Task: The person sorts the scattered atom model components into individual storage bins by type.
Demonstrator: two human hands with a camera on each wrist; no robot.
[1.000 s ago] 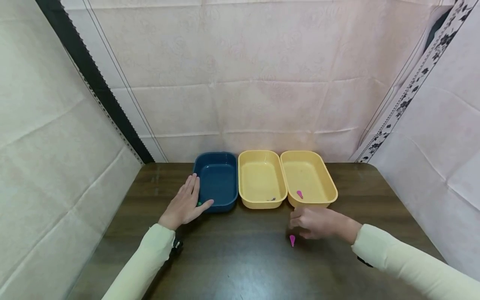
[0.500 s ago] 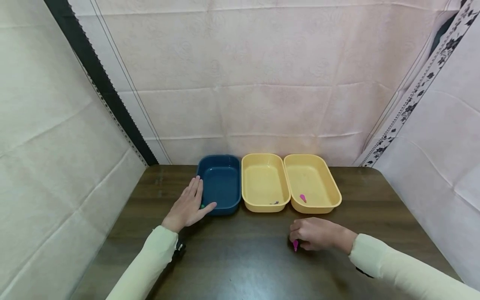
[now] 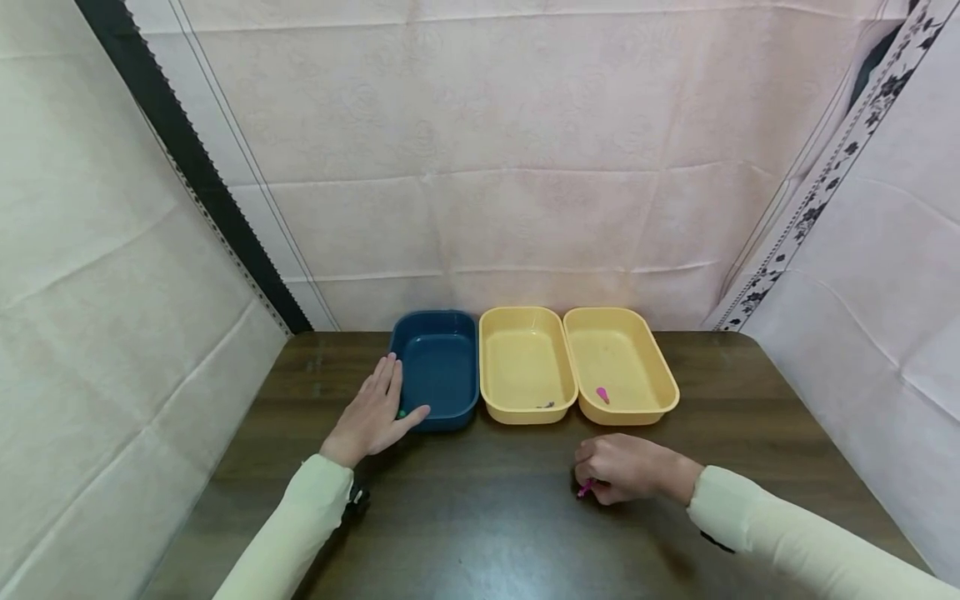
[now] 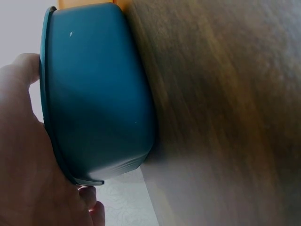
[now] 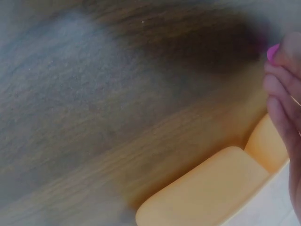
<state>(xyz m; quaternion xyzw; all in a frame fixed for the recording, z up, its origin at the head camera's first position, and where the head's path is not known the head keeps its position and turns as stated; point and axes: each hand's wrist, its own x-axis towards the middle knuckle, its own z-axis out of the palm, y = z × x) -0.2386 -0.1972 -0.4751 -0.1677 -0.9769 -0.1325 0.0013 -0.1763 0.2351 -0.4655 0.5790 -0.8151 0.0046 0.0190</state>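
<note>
Fingers straight and thumb spread, my left hand (image 3: pixel 369 414) rests on the left front rim of the blue tray (image 3: pixel 440 421). In the left wrist view the palm lies along the rim of that tray (image 4: pixel 96 89). A bit of something green (image 3: pixel 402 413) shows beside the thumb, mostly hidden. My right hand (image 3: pixel 626 468) pinches a small pink tapered piece (image 3: pixel 584 490) just over the table, in front of the right yellow tray (image 3: pixel 633 417). The right wrist view shows only an edge of the pink piece (image 5: pixel 272 53) between the fingertips. A similar pink piece (image 3: pixel 603 394) lies in the right yellow tray.
Between the blue tray and the right yellow one stands another yellow tray (image 3: pixel 527 415), with small dark bits (image 3: pixel 547 406) at its near end. All three form a row at the back of the brown wooden table (image 3: pixel 480 525). Pale cloth (image 3: pixel 525 167) hangs behind and at both sides.
My right hand has come nearer from the trays' front edge and taken hold of the pink piece that lay on the table. The piece has turned in the fingers. My left hand stays on the rim.
</note>
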